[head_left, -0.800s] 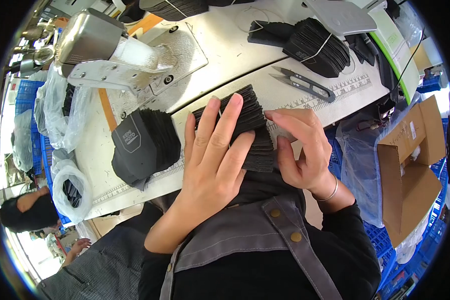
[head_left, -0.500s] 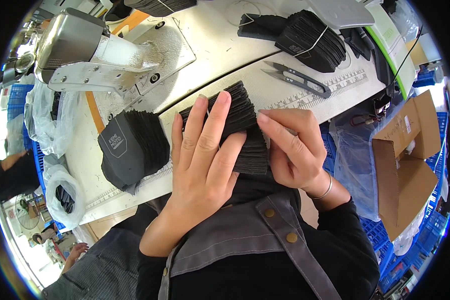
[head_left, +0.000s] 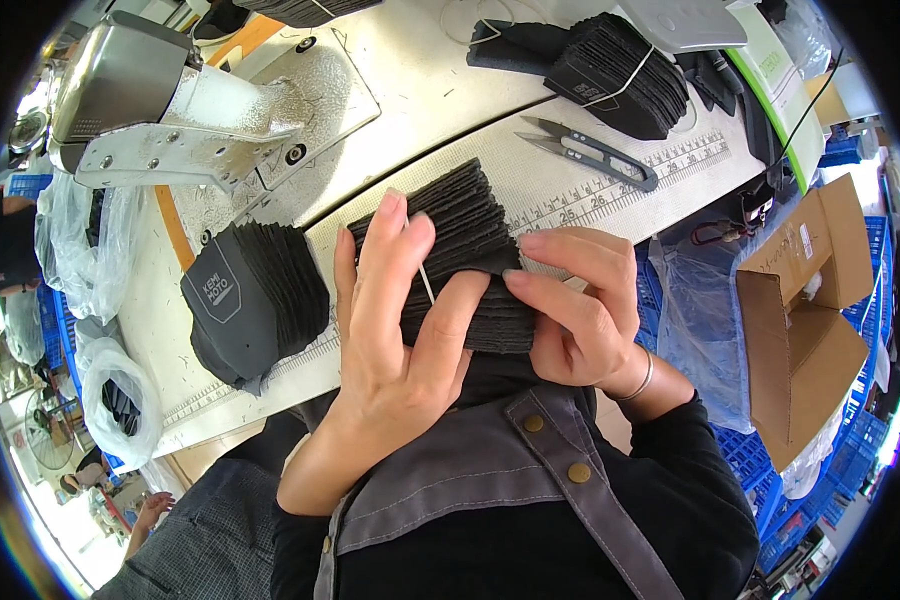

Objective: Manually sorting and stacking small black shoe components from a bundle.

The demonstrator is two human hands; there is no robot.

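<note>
A stack of black fabric pieces (head_left: pixel 460 215), layered edge to edge, lies at the near edge of the table. Over its left part rests my left hand (head_left: pixel 395 320), its bent fingers gripping the stack. A thin white band (head_left: pixel 426 280) shows between those fingers, across the stack. My right hand (head_left: pixel 585 310) is at the stack's right edge, thumb and fingers curled against the layers; part of its grip is hidden. To the left stands another stack of black fabric pieces (head_left: pixel 255 300) with a pale printed outline.
Thread snips (head_left: pixel 595 155) lie beyond my right hand by the ruler tape (head_left: pixel 670 160). Behind them is a banded black stack (head_left: pixel 620 75). A sewing machine (head_left: pixel 180 110) stands at left. An open carton (head_left: pixel 805 330) and blue crates (head_left: pixel 745 455) are at right.
My left fingers have bent and parted, exposing more of the white band. My right fingertips have come lower onto the stack's edge. The view has shifted slightly.
</note>
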